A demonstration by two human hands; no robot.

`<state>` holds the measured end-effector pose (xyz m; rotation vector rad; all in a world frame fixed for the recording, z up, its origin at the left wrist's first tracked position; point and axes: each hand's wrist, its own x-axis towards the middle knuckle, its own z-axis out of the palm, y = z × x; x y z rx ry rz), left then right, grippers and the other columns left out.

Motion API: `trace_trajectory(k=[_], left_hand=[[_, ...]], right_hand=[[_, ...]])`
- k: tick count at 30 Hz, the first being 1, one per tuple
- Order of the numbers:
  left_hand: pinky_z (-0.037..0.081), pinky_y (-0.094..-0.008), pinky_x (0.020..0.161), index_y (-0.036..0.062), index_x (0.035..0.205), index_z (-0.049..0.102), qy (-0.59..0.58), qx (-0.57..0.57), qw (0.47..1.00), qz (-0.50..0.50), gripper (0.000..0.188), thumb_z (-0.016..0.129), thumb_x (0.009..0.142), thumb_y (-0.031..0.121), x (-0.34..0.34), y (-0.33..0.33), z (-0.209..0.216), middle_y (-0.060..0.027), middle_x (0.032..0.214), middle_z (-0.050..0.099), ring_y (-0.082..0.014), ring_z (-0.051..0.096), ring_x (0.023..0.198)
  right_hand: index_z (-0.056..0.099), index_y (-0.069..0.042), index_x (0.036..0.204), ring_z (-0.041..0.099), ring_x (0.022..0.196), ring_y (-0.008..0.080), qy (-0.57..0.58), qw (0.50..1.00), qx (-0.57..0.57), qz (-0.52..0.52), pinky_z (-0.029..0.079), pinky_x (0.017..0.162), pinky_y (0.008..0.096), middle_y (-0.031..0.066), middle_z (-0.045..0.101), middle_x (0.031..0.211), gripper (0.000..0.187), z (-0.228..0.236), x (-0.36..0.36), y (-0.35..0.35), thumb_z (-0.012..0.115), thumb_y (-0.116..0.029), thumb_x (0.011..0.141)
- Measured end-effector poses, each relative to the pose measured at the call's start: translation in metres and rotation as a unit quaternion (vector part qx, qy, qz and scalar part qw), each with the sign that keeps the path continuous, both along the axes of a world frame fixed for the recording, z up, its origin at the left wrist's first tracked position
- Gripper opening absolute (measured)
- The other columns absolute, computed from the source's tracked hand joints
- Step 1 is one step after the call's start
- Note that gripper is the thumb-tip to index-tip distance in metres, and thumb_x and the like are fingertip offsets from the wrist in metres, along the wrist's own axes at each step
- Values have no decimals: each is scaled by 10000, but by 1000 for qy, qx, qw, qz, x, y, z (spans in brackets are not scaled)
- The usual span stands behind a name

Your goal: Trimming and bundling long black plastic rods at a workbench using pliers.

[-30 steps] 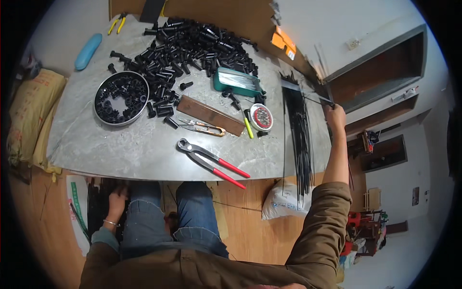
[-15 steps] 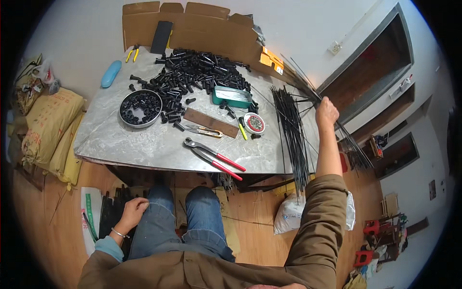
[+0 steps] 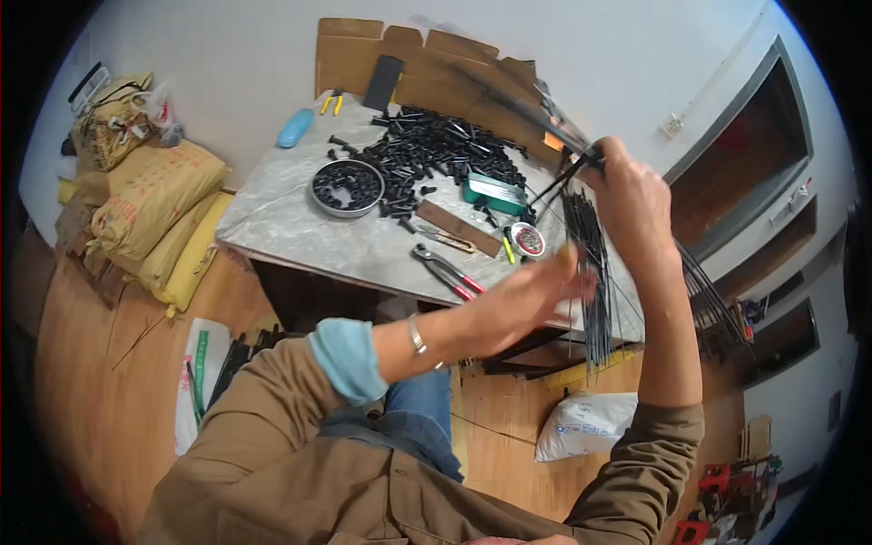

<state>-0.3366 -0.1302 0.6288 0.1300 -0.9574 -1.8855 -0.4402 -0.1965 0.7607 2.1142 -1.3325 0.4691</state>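
My right hand is closed around a bundle of thin black rods, held slanting above the table's right side. Its upper end reaches over toward the cardboard and is blurred. My left hand, smeared by motion, reaches across the front of the table with thumb and fingers apart and nothing visible in it. Just beyond its fingertips, a second bundle of black rods lies on the table's right end and sticks out past the front edge.
On the grey table are a heap of black bolts, a round metal bowl of small black parts, a green box, red-handled pincers, and a brown bar. Cardboard stands behind. A white sack sits on the floor.
My left hand has risen from beside my knee and swung right, toward the rods on the table. My right hand has come up and nearer, still gripping its bundle. The view has shifted.
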Motion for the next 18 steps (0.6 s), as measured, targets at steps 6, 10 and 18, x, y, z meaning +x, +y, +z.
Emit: trace_trajectory(k=[6, 10, 18], left_hand=[[489, -282, 746, 10, 980, 597, -1, 31, 972, 232, 412, 569, 932, 417, 35, -26, 12, -53, 896, 607, -136, 593, 861], [515, -301, 554, 20, 891, 517, 48, 60, 905, 419, 283, 565, 942, 295, 76, -58, 14, -65, 747, 597, -146, 598, 600], [477, -264, 502, 41, 917, 511, -63, -179, 873, 450, 246, 568, 939, 280, 133, -57, 104, -54, 722, 588, -129, 590, 574]], right_hand=[[497, -48, 1081, 622, 741, 404, -130, 969, 145, 151, 490, 631, 468, 203, 645, 849, 325, -70, 15, 48, 657, -103, 803], [525, 5, 1079, 546, 568, 106, -457, 741, 473, 136, 462, 510, 266, 53, 576, 697, 238, -126, 32, 56, 583, -163, 920], [544, -20, 945, 434, 470, 63, -532, 658, 380, 374, 373, 424, 218, -19, 454, 591, 218, -140, 115, 14, 468, -219, 991]])
